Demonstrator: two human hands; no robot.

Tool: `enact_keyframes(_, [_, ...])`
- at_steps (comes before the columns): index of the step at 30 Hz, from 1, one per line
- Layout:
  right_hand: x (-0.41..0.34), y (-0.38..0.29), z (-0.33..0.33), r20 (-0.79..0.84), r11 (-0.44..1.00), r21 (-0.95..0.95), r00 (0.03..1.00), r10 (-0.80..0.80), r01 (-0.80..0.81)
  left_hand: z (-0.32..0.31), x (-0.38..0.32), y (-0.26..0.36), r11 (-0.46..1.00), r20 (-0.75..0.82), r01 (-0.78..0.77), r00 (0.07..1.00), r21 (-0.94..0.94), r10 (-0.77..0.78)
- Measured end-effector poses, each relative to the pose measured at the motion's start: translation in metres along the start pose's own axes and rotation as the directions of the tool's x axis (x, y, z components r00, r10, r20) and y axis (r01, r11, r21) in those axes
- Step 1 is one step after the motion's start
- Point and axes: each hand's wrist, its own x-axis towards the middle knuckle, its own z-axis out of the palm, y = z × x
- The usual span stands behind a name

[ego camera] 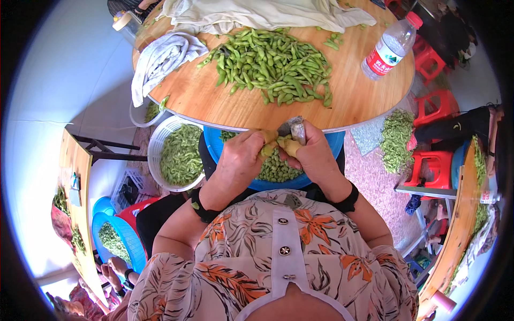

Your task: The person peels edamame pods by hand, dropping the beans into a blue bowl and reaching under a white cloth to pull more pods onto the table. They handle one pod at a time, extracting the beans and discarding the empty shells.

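My left hand (241, 156) and my right hand (317, 154) meet at the table's near edge, above a blue basin (213, 146) on my lap. Yellowish coverings wrap some fingers of both hands. A green soybean pod (284, 141) is pinched between the fingertips, mostly hidden by them. A silvery wrapped piece (297, 131) shows at my right hand's fingers; whether it is worn or held cannot be told. Shelled green beans (279, 167) lie in the basin. Beyond my hands, a heap of soybean pods (273, 64) covers the middle of the round wooden table (184, 94).
A grey cloth (168, 60), a white cloth (257, 16) and a water bottle (389, 50) rest on the table. Left of my lap is a white basket (154, 156) with pods or husks. Red stools (431, 168) and a husk heap (397, 140) are right. Another person's hands (114, 271) work lower left.
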Motion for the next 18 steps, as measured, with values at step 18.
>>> enact_keyframes(18, [-0.005, 0.021, -0.018, 0.255, 0.578, -0.778, 0.965, -0.066, 0.246, -0.083, -0.050, -0.013, 0.805, 0.050, 0.458, 0.858, 0.377, -0.512])
